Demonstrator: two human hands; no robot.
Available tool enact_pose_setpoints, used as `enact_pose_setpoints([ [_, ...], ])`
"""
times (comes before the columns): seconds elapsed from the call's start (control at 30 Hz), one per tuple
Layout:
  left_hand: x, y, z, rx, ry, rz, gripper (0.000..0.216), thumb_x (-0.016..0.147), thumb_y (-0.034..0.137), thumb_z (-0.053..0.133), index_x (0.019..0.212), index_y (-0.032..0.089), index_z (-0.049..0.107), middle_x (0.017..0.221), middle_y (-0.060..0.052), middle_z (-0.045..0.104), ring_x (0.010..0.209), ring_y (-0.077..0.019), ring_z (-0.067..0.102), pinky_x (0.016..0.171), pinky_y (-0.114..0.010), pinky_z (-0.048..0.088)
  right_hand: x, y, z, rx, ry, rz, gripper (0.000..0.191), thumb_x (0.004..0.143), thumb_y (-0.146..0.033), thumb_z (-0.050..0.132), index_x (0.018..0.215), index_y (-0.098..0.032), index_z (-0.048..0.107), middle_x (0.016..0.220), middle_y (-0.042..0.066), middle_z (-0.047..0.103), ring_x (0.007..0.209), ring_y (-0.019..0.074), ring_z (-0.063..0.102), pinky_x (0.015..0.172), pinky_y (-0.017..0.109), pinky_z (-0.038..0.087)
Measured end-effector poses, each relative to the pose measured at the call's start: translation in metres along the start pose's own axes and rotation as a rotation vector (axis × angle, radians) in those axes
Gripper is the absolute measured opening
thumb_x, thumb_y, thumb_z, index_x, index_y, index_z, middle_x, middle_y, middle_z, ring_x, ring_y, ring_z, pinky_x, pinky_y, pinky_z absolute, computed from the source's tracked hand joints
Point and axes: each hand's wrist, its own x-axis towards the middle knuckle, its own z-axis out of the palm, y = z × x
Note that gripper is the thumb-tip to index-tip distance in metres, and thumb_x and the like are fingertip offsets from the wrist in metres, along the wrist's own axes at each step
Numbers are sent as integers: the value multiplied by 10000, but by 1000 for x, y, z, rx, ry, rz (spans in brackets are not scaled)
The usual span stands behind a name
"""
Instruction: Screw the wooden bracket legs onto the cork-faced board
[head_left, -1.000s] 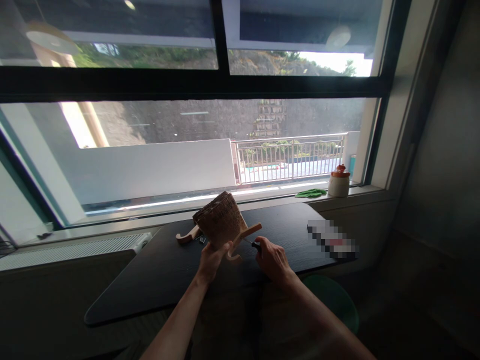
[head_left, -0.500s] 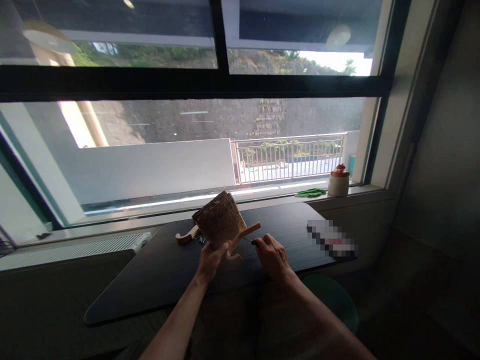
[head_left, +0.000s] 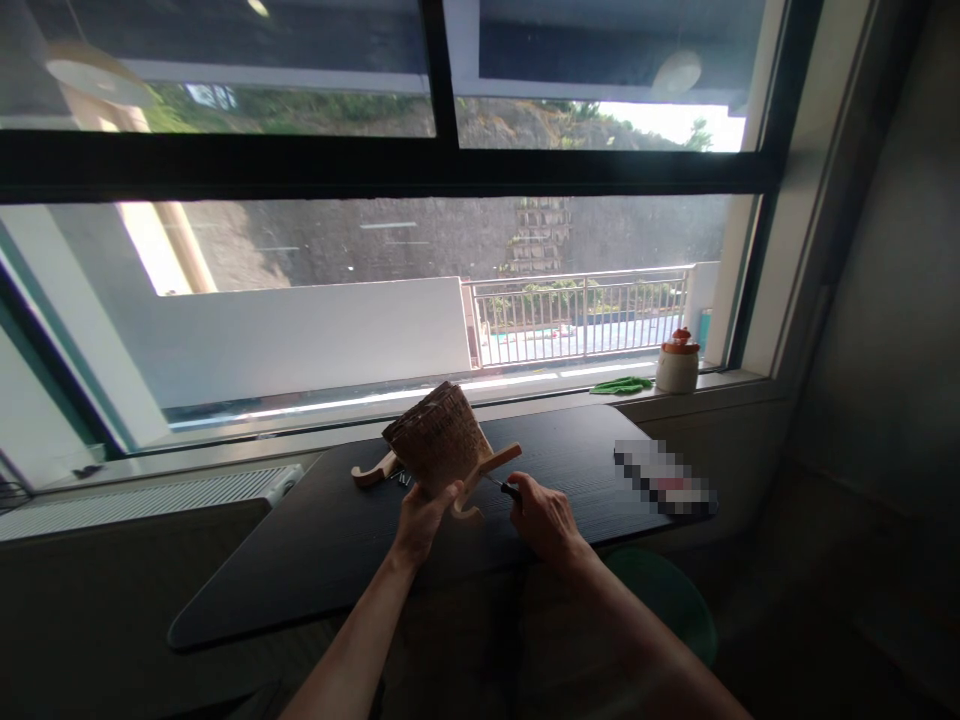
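At the window table: basket point(head_left: 442, 435) raised over the near part of the table point(head_left: 315, 550), tilted, wood point(head_left: 501, 460) against its lower right side.
Left hand point(head_left: 421, 522): gripping the basket from below, thumb laid up toward the wood; how tightly the fingers close, I cannot tell.
Right hand point(head_left: 546, 512): curled round the black handle of the driver point(head_left: 511, 490), forefinger and thumb toward the front of it — shaft pointing at the wood.
Last half second: very little; knuckles of the right hand have rolled slightly on the handle, and the basket has tipped a trace leftward. I judge this to be turning work at one spot, with the wood kept steady against the basket.
Driver tip: too small and dark to make out; whether it sits in a screw cannot be told.
Wood joint: straight bar above, hooked end below — one piece or two is unclear.
Behind the basket: spare wood point(head_left: 367, 475), partly hidden, with small metal bits point(head_left: 405, 478) beside it, perhaps screws.
Table's right end: a blurred-out item point(head_left: 667, 482), unreadable.
Bottom edge: forearms cut off; stool point(head_left: 664, 605) lost in shadow.
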Motion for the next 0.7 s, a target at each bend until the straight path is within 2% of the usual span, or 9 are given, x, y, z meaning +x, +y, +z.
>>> enact_pose_setpoints([
  [0.13, 0, 2, 1, -9, 8, -4, 441, 581, 316, 811, 964, 135, 691, 909, -64, 716, 841, -231, 640, 764, -354, 486, 1, 1, 3, -3, 10, 3, 216, 850, -119, 469, 1038, -210, 526, 814, -12, 652, 756, 143, 613, 622, 231, 345],
  [0.37, -1, 4, 1, -18, 10, -9, 436, 579, 306, 813, 958, 129, 690, 878, -60, 717, 825, -222, 641, 756, -350, 490, 3, 1, -1, -44, 38, -2, 125, 897, -219, 496, 987, -241, 580, 962, 25, 595, 828, 151, 562, 661, 237, 349],
  [0.6, 0, 2, 1, -27, 14, -3, 439, 565, 317, 818, 948, 140, 698, 875, -52, 723, 812, -217, 645, 746, -336, 489, 3, 1, 0, -74, 32, 10, 84, 896, -258, 520, 877, -213, 588, 870, 35, 579, 817, 161, 553, 685, 247, 351],
  [0.7, 0, 2, 1, -23, 11, -5, 433, 577, 321, 812, 950, 133, 698, 881, -61, 722, 818, -222, 643, 747, -341, 487, 2, 0, -1, -71, 20, 3, 93, 905, -258, 506, 940, -221, 584, 852, 25, 590, 781, 148, 563, 662, 242, 346],
])
